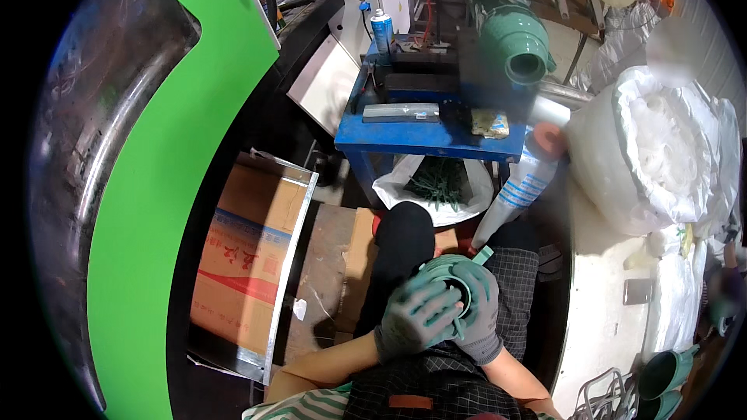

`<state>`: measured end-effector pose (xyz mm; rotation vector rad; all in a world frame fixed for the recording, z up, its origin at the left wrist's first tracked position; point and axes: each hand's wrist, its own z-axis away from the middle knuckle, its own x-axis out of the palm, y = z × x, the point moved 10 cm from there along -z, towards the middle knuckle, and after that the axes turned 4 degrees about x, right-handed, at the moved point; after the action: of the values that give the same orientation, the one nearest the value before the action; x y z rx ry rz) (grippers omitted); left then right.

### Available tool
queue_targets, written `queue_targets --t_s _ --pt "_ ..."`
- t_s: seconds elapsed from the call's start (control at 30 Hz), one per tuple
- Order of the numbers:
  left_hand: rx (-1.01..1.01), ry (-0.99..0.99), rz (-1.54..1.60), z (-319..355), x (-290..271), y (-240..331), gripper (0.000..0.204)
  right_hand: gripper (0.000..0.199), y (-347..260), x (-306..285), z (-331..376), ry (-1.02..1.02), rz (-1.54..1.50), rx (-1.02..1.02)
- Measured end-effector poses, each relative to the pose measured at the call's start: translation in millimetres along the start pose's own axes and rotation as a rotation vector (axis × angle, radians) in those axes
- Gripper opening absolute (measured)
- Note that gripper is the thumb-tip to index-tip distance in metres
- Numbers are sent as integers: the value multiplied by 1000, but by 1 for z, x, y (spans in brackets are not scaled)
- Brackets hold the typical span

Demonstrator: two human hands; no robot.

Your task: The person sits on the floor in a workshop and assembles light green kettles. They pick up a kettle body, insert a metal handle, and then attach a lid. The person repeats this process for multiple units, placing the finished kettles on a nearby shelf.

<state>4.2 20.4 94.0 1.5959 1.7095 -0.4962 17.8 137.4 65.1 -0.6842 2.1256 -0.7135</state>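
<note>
1. At far left stands a bright green, curved, flat panel (175, 148).
2. Right of it, a brown cardboard box with red and blue print (237, 264) lies inside a metal-edged frame (292, 268).
3. Ahead is a blue, worn metal table (428, 136). A blue-and-white spray can (382, 31) stands by its left edge, and a grey rectangular bar (401, 113) lies along its front edge. Beneath, a white plastic bag (477, 190) holds dark green strips (437, 183).
4. The left hand (416, 315), in a grey glove with green stains, is pressed to the piece below, fingers reaching across its opening.
5. A pale green, hollow round piece (443, 266) sits above the lap, between the knees, gripped between both hands.
6. The right hand (484, 307), gloved alike, cups the piece's right side.
7. A larger glossy green hollow form (513, 39) is above the table's right part.
8. At right, a white flat worktop (599, 303) bears a bulky translucent white sack (611, 159); dark green pots (665, 372) are by its near right corner, though whether they rest on it I cannot tell.
</note>
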Motion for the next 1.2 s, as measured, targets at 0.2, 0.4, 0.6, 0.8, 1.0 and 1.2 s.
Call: queue_targets --t_s 0.2,0.4,0.6,0.8,1.0,1.2 --pt "-44 -286 -8 -3 27 -20 32 66 -1 8 0 -19 49 4" --pt "-93 -403 88 8 47 -27 31 75 17 18 0 -98 -20 42" --pt "-100 168 -186 -32 6 -70 87 82 42 17 -75 -31 -104 -48" --pt "-59 181 -96 -44 13 -80 101 78 32 -10 -94 9 -4 -99" --pt "-80 49 219 -8 46 -44 100 81 25 -68 -49 -377 -427 109" --pt "6 6 288 -39 48 -21 89 11 87 -229 -63 170 -127 250"
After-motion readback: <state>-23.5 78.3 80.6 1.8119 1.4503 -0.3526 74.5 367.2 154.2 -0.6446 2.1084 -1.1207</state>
